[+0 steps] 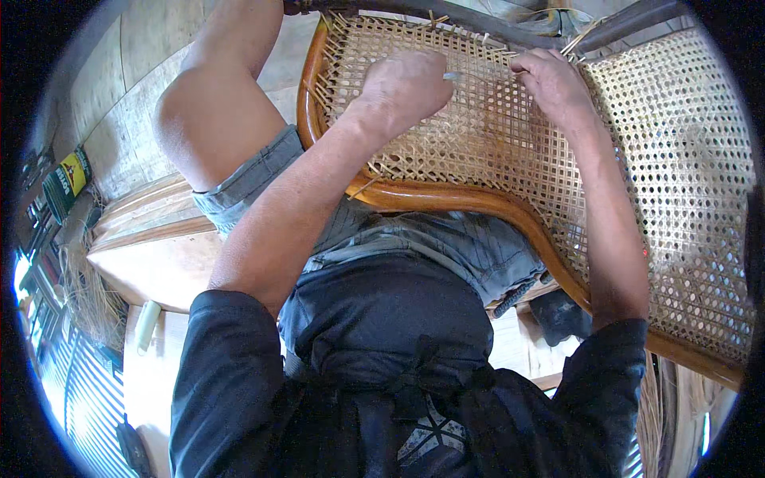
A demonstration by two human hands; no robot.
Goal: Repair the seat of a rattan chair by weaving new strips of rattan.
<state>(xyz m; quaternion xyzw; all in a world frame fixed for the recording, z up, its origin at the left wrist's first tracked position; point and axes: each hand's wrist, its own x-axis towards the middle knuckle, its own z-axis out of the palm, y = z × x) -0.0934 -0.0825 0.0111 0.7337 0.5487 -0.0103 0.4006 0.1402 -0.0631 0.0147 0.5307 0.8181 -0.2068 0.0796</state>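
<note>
A woven cane panel (470,147) set in a curved, varnished wooden frame (430,196) lies across my lap. My left hand (410,89) is closed above the panel's middle. From its fingers pokes the pale blue-grey end (452,76) of a small object whose kind I cannot make out. To the right, near the panel's far edge, the fingers of my right hand (551,86) are pinched together at the weave; what they hold is too small to tell. Loose cane ends (582,38) stick up just beyond that hand.
A second cane panel (677,159) adjoins on the right. A dark curved bar (478,25) runs along the far edge. At the left are a wooden bench (159,255), a bundle of dry fibres (84,303), a pale green cylinder (147,327) and a green-and-yellow package (68,183).
</note>
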